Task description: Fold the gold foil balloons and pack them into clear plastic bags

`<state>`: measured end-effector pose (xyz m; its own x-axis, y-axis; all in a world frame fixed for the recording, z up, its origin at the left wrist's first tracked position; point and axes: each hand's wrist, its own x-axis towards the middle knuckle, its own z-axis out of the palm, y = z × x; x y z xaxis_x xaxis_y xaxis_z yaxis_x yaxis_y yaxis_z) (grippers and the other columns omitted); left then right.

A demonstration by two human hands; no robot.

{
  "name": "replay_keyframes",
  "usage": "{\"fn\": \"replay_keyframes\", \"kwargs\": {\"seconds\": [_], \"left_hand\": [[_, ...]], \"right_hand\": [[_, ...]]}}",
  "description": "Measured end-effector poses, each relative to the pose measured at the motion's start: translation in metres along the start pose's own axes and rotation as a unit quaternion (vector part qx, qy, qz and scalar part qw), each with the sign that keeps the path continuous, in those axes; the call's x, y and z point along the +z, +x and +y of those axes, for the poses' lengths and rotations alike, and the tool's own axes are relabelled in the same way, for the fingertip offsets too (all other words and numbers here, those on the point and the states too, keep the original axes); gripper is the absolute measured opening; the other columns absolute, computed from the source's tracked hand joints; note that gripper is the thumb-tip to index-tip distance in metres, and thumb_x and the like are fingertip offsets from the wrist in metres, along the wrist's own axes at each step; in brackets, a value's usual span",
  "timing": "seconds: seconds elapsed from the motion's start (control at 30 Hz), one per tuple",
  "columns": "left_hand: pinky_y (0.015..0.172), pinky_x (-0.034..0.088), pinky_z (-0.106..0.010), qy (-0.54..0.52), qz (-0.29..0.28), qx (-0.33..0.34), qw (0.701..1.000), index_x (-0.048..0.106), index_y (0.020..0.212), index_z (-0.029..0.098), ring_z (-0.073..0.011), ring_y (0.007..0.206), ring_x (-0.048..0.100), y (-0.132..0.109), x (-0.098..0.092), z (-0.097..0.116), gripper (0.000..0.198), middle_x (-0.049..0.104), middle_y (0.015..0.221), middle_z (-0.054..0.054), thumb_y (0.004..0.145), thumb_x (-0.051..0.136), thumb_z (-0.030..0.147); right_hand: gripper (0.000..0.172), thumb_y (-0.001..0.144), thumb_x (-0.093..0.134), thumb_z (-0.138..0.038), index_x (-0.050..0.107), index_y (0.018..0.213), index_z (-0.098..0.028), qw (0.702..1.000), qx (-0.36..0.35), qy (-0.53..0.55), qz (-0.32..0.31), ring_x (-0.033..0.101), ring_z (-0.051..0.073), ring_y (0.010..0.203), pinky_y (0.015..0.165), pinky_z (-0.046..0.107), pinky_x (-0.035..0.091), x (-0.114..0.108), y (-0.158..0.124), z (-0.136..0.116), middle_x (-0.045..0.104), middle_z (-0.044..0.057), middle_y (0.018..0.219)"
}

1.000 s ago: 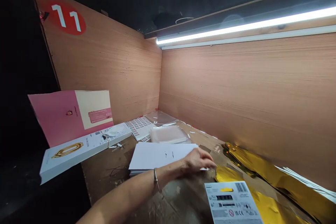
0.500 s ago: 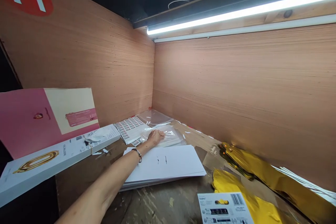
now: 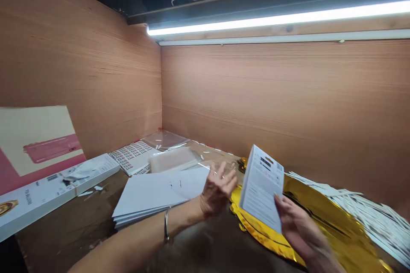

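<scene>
My left hand (image 3: 219, 190), with a bangle at the wrist, is in front of the card with its fingers curled and partly apart. A thin, clear plastic bag (image 3: 205, 165) shows faintly at its fingertips, blurred by motion. My right hand (image 3: 297, 226) grips a folded white printed card (image 3: 262, 187) by its lower right edge and holds it upright. Behind and below the card lies shiny gold foil (image 3: 333, 230), like a flat foil balloon. A pile of clear plastic bags (image 3: 173, 159) rests left of my left hand, behind a stack of white sheets (image 3: 160, 190).
On the left are a long white box (image 3: 60, 183) and an upright pink-and-cream board (image 3: 48, 140). A sticker sheet (image 3: 133, 155) lies near the corner. White sticks (image 3: 361, 204) are heaped along the right. Wooden walls (image 3: 282, 94) enclose the back and left.
My left hand has left the bag pile and come right, towards the card. My right hand has come into view, holding the card raised. The view has swung right.
</scene>
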<state>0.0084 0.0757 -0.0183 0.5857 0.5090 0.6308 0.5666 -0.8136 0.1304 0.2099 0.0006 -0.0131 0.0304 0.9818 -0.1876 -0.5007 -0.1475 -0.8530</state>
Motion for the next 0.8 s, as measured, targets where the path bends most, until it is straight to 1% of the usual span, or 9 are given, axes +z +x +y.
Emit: {"fn": "replay_keyframes", "kwargs": {"seconds": [0.1,0.17,0.33,0.47,0.53,0.6,0.67,0.73,0.8], "left_hand": [[0.094,0.004,-0.062,-0.065,-0.018,0.032,0.997,0.056,0.109,0.023,-0.0335,0.115,0.038,-0.02,0.021,0.051,0.037,0.056,0.112,-0.013,0.079,0.038,0.009],[0.096,0.002,-0.061,-0.097,-0.038,0.026,0.994,0.056,0.109,0.023,-0.0332,0.115,0.039,-0.029,0.024,0.065,0.035,0.058,0.11,-0.012,0.078,0.043,0.014],[0.1,0.02,-0.048,-0.252,0.024,-0.171,0.952,0.043,0.122,0.015,-0.033,0.122,0.028,-0.019,0.001,0.042,0.064,0.04,0.13,-0.014,0.066,0.063,0.04],[0.077,0.043,-0.035,-0.531,-0.075,-0.337,0.774,0.049,0.11,0.011,-0.0274,0.101,0.051,-0.009,0.001,0.03,0.061,0.054,0.11,-0.015,0.059,0.068,0.038],[0.062,0.046,-0.031,-0.642,-0.156,-0.358,0.66,0.049,0.105,0.01,-0.0242,0.083,0.059,-0.012,0.012,0.033,0.058,0.061,0.093,-0.014,0.057,0.069,0.036],[0.053,0.044,-0.03,-0.697,-0.214,-0.357,0.584,0.054,0.092,0.009,-0.0222,0.065,0.06,-0.017,0.026,0.039,0.05,0.062,0.075,-0.011,0.054,0.069,0.038],[0.049,0.042,-0.029,-0.678,-0.168,-0.399,0.594,0.055,0.079,0.01,-0.0183,0.054,0.056,-0.02,0.037,0.043,0.045,0.058,0.063,-0.006,0.049,0.072,0.039],[0.055,0.041,-0.027,-0.612,-0.021,-0.439,0.658,0.056,0.079,0.011,-0.0156,0.061,0.054,-0.021,0.043,0.042,0.048,0.057,0.067,-0.003,0.043,0.077,0.035],[0.065,0.04,-0.024,-0.583,0.092,-0.428,0.684,0.057,0.088,0.012,-0.0147,0.075,0.053,-0.021,0.044,0.039,0.057,0.057,0.08,-0.003,0.039,0.08,0.029]], "right_hand": [[0.014,0.064,0.066,-0.023,0.062,0.076,-0.016,1.0,0.002,0.002,0.026,0.058,0.025,0.095,0.086,0.04,0.046,-0.005,0.01,0.007,0.067,0.007,0.088],[0.01,0.063,0.066,-0.018,0.061,0.072,-0.015,0.999,0.014,0.006,0.052,0.058,0.026,0.094,0.085,0.041,0.047,-0.016,0.009,0.009,0.068,0.007,0.083],[0.008,0.064,0.064,-0.014,0.062,0.072,-0.013,0.998,0.039,-0.001,0.058,0.061,0.025,0.087,0.083,0.039,0.049,-0.042,-0.006,-0.015,0.069,0.008,0.079],[0.012,0.062,0.067,-0.013,0.063,0.074,-0.013,0.997,0.052,-0.04,0.045,0.063,0.025,0.08,0.078,0.037,0.051,-0.042,-0.01,-0.043,0.069,0.009,0.079],[0.016,0.061,0.068,-0.011,0.063,0.076,-0.013,0.996,0.069,-0.04,0.036,0.063,0.026,0.081,0.077,0.037,0.051,-0.038,-0.007,-0.053,0.069,0.01,0.081],[0.021,0.059,0.069,-0.01,0.065,0.079,-0.015,0.995,0.087,-0.032,0.036,0.062,0.028,0.083,0.076,0.037,0.051,-0.034,-0.003,-0.061,0.068,0.012,0.086],[0.028,0.056,0.071,-0.009,0.066,0.082,-0.018,0.993,0.106,-0.026,0.045,0.061,0.031,0.087,0.075,0.038,0.051,-0.035,0.002,-0.066,0.065,0.014,0.095],[0.036,0.051,0.072,-0.007,0.067,0.084,-0.021,0.991,0.121,-0.023,0.052,0.06,0.033,0.089,0.074,0.039,0.051,-0.037,0.008,-0.07,0.062,0.017,0.103],[0.039,0.049,0.072,-0.005,0.067,0.083,-0.023,0.991,0.113,-0.04,0.057,0.059,0.034,0.089,0.072,0.039,0.052,-0.04,0.014,-0.07,0.058,0.019,0.108]]}}
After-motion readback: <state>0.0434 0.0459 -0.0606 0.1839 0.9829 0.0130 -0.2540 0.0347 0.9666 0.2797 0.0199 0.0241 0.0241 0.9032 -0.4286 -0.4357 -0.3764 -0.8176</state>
